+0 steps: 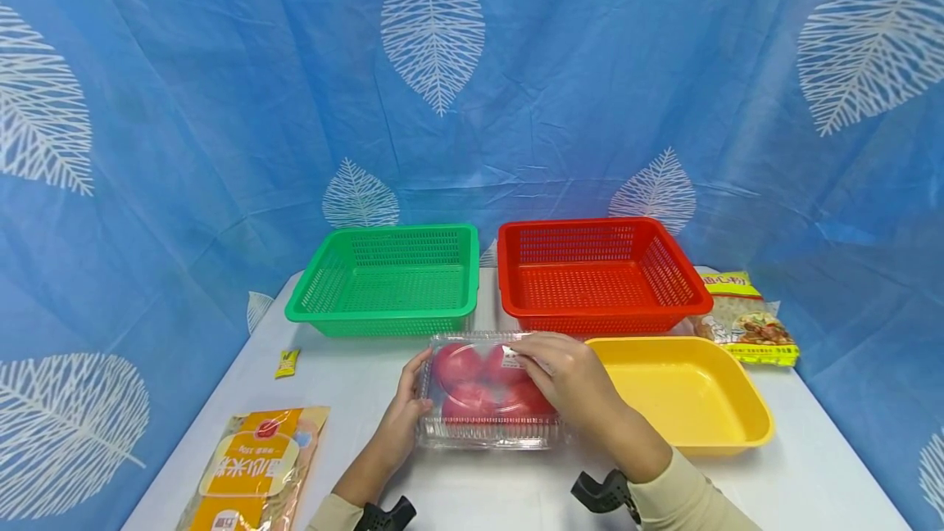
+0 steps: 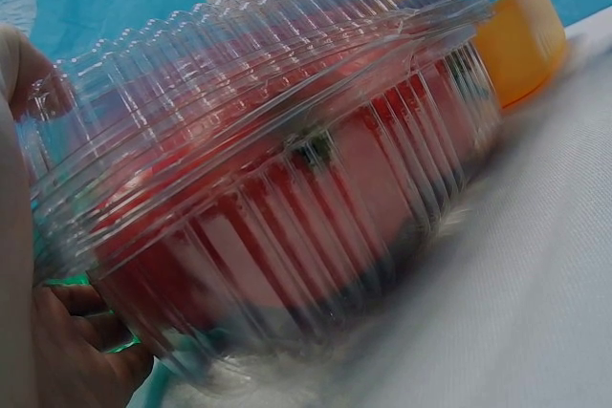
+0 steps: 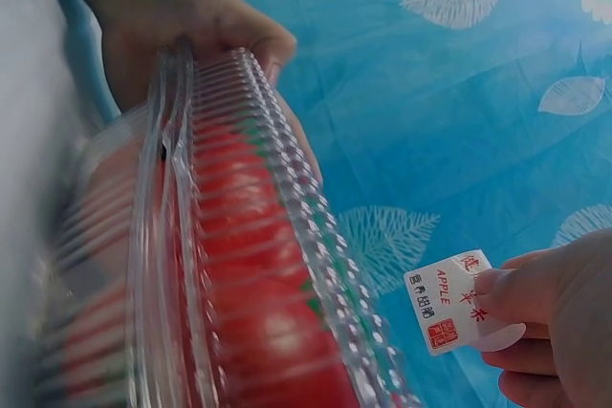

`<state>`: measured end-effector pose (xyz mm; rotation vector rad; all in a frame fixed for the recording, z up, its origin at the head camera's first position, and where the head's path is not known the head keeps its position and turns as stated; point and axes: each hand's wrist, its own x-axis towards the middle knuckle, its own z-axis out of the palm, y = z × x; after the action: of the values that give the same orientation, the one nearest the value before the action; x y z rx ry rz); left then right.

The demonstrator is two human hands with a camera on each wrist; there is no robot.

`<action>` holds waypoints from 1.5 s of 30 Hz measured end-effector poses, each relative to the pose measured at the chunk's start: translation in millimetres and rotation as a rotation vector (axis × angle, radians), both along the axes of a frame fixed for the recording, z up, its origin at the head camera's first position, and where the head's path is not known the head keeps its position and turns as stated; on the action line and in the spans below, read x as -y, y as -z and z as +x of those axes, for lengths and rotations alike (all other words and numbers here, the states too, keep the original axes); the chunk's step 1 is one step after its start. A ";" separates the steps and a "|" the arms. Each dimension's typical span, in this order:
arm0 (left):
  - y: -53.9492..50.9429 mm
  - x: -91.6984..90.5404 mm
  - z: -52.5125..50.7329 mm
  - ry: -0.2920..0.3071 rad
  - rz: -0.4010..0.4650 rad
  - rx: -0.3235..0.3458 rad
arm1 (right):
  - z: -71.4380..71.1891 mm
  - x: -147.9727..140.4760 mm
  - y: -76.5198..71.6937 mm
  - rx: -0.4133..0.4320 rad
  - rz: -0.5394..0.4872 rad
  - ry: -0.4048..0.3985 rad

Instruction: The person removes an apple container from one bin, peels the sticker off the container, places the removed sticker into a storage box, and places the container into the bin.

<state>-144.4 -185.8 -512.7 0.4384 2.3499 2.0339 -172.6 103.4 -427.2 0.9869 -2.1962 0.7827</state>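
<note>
Clamshell [image 1: 487, 390] of tomatoes [image 1: 456, 365] sits at 9 o'clock from the yellow tub [image 1: 674, 392]; I see the left hand [image 1: 402, 416] curled round the clamshell's 9 o'clock end, the right hand [image 1: 566, 375], angled in from 4 o'clock, pinching a white APPLE label [image 3: 438, 305].

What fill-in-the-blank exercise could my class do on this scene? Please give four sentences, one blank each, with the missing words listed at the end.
1. The right hand pinches a label printed with the English word ____.
2. The left hand holds a clear box of fruit coloured ____.
3. In the head view, left of the red basket stands another basket, coloured ____.
4. In that same view, the yellow tub lies to the ____ of the box.

Missing words: APPLE; red; green; right.
</note>
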 end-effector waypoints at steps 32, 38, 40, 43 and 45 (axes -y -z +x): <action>-3.6 0.6 -0.2 -0.009 -0.041 0.000 | 8.1 -56.2 -2.9 -0.032 -0.032 0.146; -2.6 1.2 0.3 -0.010 -0.050 -0.002 | 9.4 -68.8 2.1 -0.023 -0.031 0.173; -2.2 1.1 0.0 -0.007 -0.040 0.001 | 9.9 -71.6 3.3 -0.018 -0.033 0.182; -1.9 0.8 -0.5 -0.001 -0.029 0.004 | 10.1 -74.9 4.9 -0.024 -0.035 0.193; -1.9 0.7 -0.9 -0.002 -0.026 0.006 | 9.7 -76.6 5.9 -0.037 -0.035 0.194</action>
<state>-145.4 -186.6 -510.8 0.4293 2.3711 2.0002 -162.9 180.0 -433.1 0.7511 -2.1997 0.7044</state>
